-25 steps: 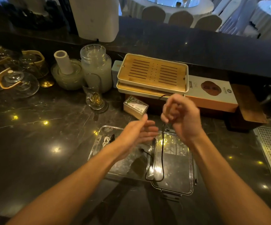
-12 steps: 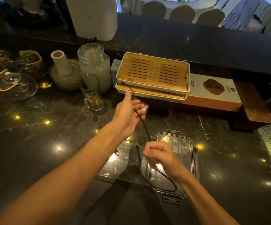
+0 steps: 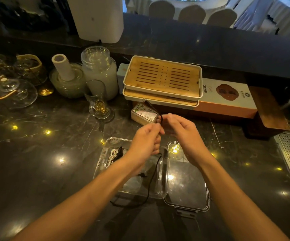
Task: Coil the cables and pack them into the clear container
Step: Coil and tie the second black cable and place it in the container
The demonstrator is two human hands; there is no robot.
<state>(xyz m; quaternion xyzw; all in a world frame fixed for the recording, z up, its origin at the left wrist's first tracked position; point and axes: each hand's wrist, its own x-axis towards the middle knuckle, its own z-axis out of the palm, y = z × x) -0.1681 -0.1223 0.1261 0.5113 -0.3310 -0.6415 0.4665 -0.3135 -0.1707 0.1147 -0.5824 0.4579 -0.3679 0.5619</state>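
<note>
Dark marble tabletop point(image 3: 54, 171), dim light, small lamp glints on it. My left hand point(image 3: 145, 145) pinches the black cable point(image 3: 152, 178) at its fingertips; my right hand point(image 3: 180, 134), fingers curled, holds the same cable just beside it, a small loop between the two. The cable hangs from my left hand, runs down across the clear container point(image 3: 106, 153) and trails onto the tabletop in front. Inside the container, at its far left end, a white cable point(image 3: 112, 156) lies beside a dark one. The container's lid point(image 3: 189, 190) lies flat just right of it. Beyond my hands: small box point(image 3: 143, 114), bamboo tray point(image 3: 163, 78), glass cup point(image 3: 98, 101).
</note>
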